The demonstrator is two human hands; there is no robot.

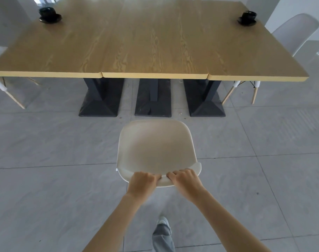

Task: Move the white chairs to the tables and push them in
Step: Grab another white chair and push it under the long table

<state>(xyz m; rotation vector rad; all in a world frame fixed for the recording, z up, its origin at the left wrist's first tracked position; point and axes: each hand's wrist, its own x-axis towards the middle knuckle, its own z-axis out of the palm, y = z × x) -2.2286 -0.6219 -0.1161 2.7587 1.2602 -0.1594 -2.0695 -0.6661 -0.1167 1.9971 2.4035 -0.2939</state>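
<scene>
Chair (156, 150) before table (147, 51), apart; cups (50, 14) on far corners; second chair (297, 31) right.

No text, label, brand, number or sign is showing anywhere readable: nothing is printed on the table (149, 42), the chair (156, 148) or the floor (46, 142).
</scene>
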